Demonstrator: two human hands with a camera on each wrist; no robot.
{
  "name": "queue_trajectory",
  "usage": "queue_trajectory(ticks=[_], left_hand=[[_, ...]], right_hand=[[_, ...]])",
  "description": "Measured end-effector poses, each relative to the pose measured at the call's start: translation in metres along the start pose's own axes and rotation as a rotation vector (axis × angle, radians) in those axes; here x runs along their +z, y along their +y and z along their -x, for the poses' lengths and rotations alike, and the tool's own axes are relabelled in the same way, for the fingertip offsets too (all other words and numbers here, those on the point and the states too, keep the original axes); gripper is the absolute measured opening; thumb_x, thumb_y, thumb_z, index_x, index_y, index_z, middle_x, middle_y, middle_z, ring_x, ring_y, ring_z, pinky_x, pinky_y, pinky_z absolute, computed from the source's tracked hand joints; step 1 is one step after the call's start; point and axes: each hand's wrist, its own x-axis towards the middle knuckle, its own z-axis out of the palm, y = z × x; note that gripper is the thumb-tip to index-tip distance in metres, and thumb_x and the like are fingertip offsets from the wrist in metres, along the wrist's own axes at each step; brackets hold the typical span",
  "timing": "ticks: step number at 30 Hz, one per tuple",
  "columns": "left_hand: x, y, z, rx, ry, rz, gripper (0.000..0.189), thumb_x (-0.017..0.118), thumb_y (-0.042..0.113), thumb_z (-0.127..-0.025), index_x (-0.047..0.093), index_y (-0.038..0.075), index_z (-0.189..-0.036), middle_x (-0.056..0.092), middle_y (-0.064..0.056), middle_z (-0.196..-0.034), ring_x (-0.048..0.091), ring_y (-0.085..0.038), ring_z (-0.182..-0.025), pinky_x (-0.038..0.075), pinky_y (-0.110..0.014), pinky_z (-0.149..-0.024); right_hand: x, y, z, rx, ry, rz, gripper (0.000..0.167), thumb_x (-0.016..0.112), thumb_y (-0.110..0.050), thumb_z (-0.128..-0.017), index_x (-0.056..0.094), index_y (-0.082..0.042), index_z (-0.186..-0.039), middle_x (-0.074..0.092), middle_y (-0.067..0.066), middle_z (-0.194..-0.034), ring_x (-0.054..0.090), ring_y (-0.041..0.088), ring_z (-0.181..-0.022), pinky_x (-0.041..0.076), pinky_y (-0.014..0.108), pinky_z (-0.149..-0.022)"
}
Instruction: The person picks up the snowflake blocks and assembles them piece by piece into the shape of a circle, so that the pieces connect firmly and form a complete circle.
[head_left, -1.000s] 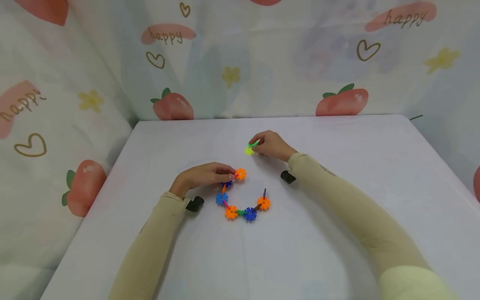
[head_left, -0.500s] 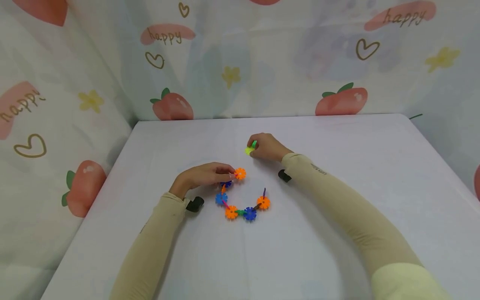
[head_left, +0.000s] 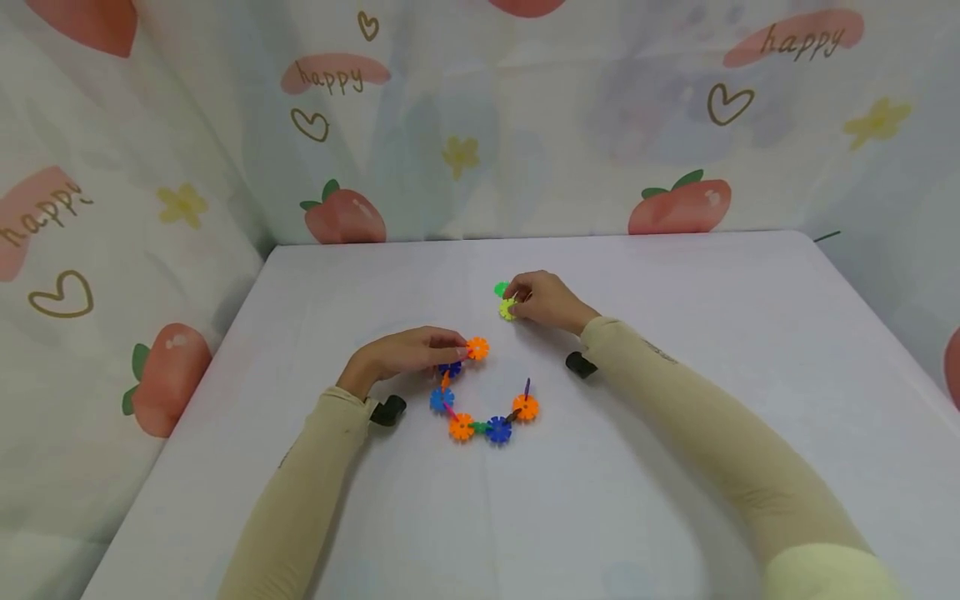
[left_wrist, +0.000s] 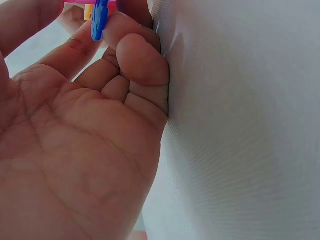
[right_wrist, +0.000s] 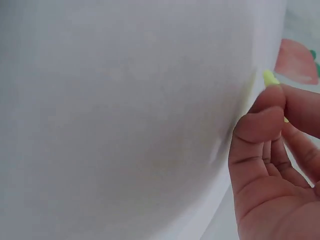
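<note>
A ring-like chain of interlocking snowflake discs, open at the far right, lies on the table in the head view; its blue disc (head_left: pixel 498 430) is nearest the person. At its far end, my left hand (head_left: pixel 408 350) pinches the chain beside an orange disc (head_left: pixel 477 348). The left wrist view shows a pink disc (left_wrist: pixel 75 1) at the fingers and a blue disc (left_wrist: pixel 99 21) beside them. Farther back, my right hand (head_left: pixel 551 302) pinches a yellow disc (head_left: pixel 507 309) between thumb and fingers. Just beyond it is a green disc (head_left: pixel 501 289), partly covered by the fingers.
A white cloth covers the table (head_left: pixel 637 517). Patterned fabric (head_left: pixel 525 125) hangs behind and to the left. The chain's other end has an orange disc (head_left: pixel 526 407) with a purple disc (head_left: pixel 527 388) standing on edge. Black wrist mounts (head_left: pixel 388 411) show under the sleeves.
My right hand has shifted slightly, and the yellow disc has moved a little right and nearer. More of the green disc shows beyond the fingers. My left hand and the chain stay nearly still.
</note>
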Motion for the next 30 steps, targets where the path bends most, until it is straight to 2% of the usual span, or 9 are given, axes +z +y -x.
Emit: queue_trajectory(ticks=[4, 11, 18, 27, 30], left_hand=[[-0.001, -0.001, 0.001, -0.013, 0.01, -0.002, 0.039, 0.061, 0.04, -0.109, 0.067, 0.01, -0.133, 0.064, -0.006, -0.109, 0.057, -0.022, -0.096, 0.047, -0.036, -0.085], [-0.001, -0.001, 0.002, -0.012, 0.014, 0.001, 0.039, 0.061, 0.04, -0.109, 0.067, 0.009, -0.133, 0.063, -0.006, -0.107, 0.057, -0.023, -0.094, 0.047, -0.036, -0.084], [-0.001, -0.002, 0.001, 0.013, 0.011, 0.006, 0.038, 0.06, 0.038, -0.11, 0.066, 0.007, -0.132, 0.061, -0.006, -0.103, 0.055, -0.022, -0.089, 0.046, -0.035, -0.082], [0.0, -0.002, 0.001, 0.013, 0.009, 0.011, 0.036, 0.06, 0.037, -0.11, 0.066, 0.008, -0.129, 0.06, -0.006, -0.1, 0.055, -0.022, -0.087, 0.045, -0.035, -0.081], [0.001, -0.002, 0.001, 0.014, 0.01, 0.009, 0.038, 0.06, 0.038, -0.11, 0.064, 0.009, -0.134, 0.061, -0.006, -0.102, 0.055, -0.022, -0.088, 0.045, -0.036, -0.082]], right_hand=[[-0.001, -0.006, 0.012, -0.001, -0.036, -0.058, 0.014, 0.073, -0.003, -0.098, 0.073, 0.002, -0.111, 0.068, 0.012, -0.097, 0.063, 0.023, -0.081, 0.052, 0.029, -0.07], [0.004, -0.017, 0.031, -0.041, -0.106, -0.164, 0.008, 0.072, 0.0, -0.097, 0.071, 0.001, -0.105, 0.072, 0.011, -0.095, 0.068, 0.023, -0.075, 0.058, 0.032, -0.07], [0.009, -0.02, 0.046, -0.068, -0.129, -0.173, 0.002, 0.074, -0.003, -0.098, 0.073, -0.001, -0.098, 0.075, 0.008, -0.09, 0.073, 0.025, -0.075, 0.057, 0.036, -0.073], [0.015, -0.024, 0.056, -0.111, -0.147, -0.218, 0.01, 0.075, -0.001, -0.096, 0.07, -0.003, -0.088, 0.076, 0.009, -0.088, 0.074, 0.027, -0.074, 0.057, 0.035, -0.071], [0.019, -0.023, 0.056, -0.132, -0.141, -0.202, 0.012, 0.075, 0.0, -0.096, 0.07, -0.004, -0.086, 0.076, 0.009, -0.085, 0.074, 0.025, -0.073, 0.054, 0.032, -0.069]])
